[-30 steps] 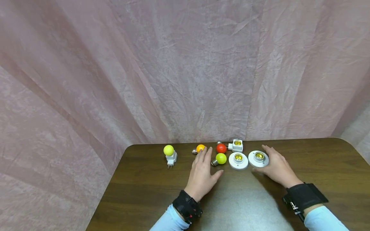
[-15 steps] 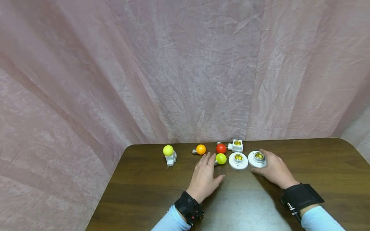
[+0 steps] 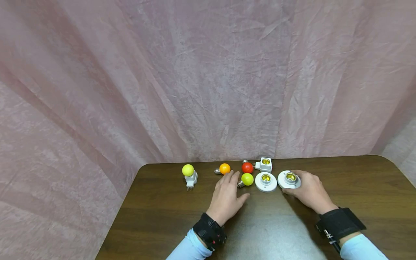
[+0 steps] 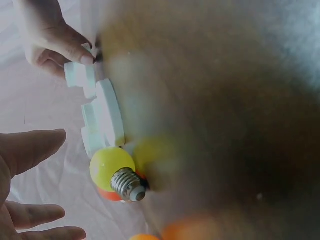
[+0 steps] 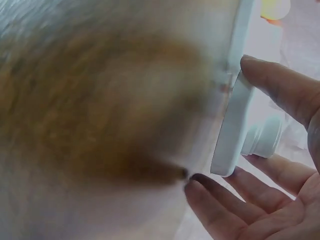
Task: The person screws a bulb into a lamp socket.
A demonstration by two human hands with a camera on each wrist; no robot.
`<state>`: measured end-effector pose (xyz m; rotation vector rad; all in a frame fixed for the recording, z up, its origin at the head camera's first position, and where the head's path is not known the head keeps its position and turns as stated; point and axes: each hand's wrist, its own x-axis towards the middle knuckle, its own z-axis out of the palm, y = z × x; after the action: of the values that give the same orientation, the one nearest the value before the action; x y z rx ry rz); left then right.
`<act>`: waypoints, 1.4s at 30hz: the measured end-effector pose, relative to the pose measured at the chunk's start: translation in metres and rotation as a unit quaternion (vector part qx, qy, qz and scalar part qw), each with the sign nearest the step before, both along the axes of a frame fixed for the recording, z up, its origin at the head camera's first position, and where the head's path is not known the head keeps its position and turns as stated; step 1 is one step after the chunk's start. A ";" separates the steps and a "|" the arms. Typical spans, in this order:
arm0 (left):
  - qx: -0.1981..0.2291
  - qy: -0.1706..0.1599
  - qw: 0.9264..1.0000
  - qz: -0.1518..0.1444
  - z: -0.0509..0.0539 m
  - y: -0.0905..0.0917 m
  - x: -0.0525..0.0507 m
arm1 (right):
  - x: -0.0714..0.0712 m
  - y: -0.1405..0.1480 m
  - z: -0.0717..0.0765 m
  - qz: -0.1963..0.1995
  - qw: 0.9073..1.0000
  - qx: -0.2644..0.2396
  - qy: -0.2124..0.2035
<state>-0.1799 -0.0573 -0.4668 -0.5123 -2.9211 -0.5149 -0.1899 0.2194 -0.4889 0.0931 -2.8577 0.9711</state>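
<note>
- A pinkish cloth [image 3: 208, 79] hangs in folds behind the worktop's far edge.
- The brown wooden worktop [image 3: 146, 220] has rounded far corners and a pale glare in front of the hands.
- The right hand [image 3: 310, 189] grips the right-hand round socket [image 3: 287, 184] by its rim, thumb on the near side and fingers on the far side.
- The left hand [image 3: 224, 200] has its fingers extended and its thumb spread well apart from them, around nothing; its fingertips are near the loose lime bulb [image 3: 247, 179].
- Black straps [image 3: 341, 222] circle both wrists, above light blue sleeves [image 3: 190, 247].
- The gripped socket lies near the middle of the far edge, opening up; a second round socket [image 3: 265, 187] lies just left of it.
- Near the far left corner, a white plug adapter [image 3: 191, 179] carries a lime bulb [image 3: 187, 170].
- Another adapter [image 3: 266, 167] lies by the far edge, behind the second socket.
- Left of that adapter lie a red bulb [image 3: 247, 167], then an orange one [image 3: 225, 168].
</note>
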 end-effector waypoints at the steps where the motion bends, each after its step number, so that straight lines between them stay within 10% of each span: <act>1: 0.000 0.002 1.000 0.000 0.001 0.000 -0.001 | 0.001 0.000 0.002 -0.002 1.000 -0.002 0.004; 19: 0.007 0.002 1.000 -0.004 -0.005 0.018 -0.023 | 0.020 -0.028 0.027 0.029 0.997 -0.033 0.057; 42: -0.132 -0.035 0.989 -0.065 -0.020 0.025 -0.025 | 0.023 -0.038 0.029 0.046 0.998 -0.038 0.002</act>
<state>-0.2045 -0.0319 -0.4869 -0.7342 -3.0555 -0.1617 -0.1671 0.1812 -0.4598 0.2204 -2.8311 1.0952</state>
